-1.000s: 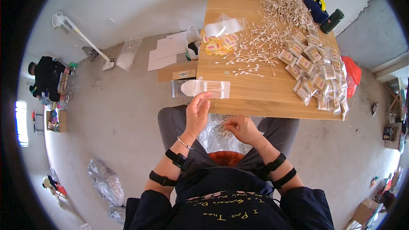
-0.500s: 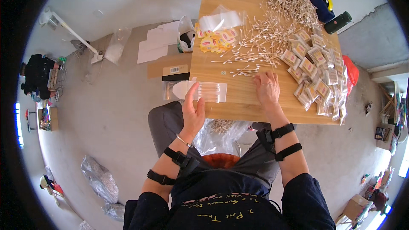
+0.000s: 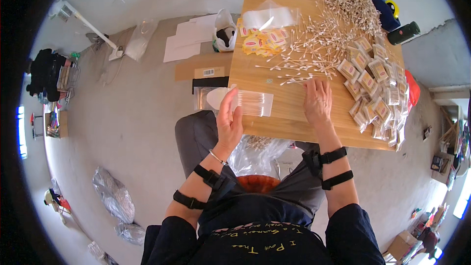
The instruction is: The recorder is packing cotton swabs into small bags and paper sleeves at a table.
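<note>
At the table's left edge lies a clear flat bag (image 3: 264,106) with a row of cotton swabs (image 3: 251,99) inside and a pale rounded flap at its left. My left hand (image 3: 229,128) rests against this bag, fingers stretched up along it and thumb apart. Bent toward the tabletop, the fingers of my right hand (image 3: 319,102) are drawn together beside the near edge of the loose cotton swabs (image 3: 304,64). Whatever lies between those fingertips is hidden. To the right of that hand is a heap of filled swab packets (image 3: 369,79).
Yellow printed cards (image 3: 262,42) and a stack of clear empty bags (image 3: 267,18) lie at the table's far left. A dense swab pile (image 3: 351,5) sits at the back, near a dark green cylinder (image 3: 404,33). A cardboard box (image 3: 208,72) is beside the table.
The whole view has shifted, so the table appears farther right. My right hand has edged slightly left toward the loose swabs. My left hand stays at the clear bag.
</note>
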`<act>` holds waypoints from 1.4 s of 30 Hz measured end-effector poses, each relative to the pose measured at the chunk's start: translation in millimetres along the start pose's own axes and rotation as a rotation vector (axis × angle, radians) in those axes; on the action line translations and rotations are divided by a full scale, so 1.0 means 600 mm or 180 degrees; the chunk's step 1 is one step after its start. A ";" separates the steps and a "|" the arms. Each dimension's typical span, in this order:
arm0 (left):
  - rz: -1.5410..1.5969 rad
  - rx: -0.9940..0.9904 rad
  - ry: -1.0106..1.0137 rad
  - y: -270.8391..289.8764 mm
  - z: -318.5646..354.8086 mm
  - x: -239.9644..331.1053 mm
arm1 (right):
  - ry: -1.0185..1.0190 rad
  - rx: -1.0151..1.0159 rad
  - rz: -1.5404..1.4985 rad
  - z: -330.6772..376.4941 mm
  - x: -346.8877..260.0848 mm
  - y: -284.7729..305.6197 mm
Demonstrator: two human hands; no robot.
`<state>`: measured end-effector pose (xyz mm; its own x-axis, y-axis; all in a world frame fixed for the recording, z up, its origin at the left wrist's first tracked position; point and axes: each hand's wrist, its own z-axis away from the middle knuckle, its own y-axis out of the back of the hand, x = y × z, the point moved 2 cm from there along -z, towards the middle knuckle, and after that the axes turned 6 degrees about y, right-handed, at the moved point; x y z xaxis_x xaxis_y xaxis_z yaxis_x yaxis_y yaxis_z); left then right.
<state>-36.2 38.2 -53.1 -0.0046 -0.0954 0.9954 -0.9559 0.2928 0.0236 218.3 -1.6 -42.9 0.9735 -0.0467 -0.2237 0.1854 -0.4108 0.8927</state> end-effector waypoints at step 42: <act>0.1972 -0.1286 0.0809 -0.057 0.043 0.194 | -0.1433 -0.0719 -0.5736 0.083 -0.205 0.167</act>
<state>-11.7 -7.6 59.5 -0.3884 0.4051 0.8277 -0.6199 0.5498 -0.5599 110.7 -82.2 54.7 -0.4840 0.0291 -0.8746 0.8667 -0.1224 -0.4837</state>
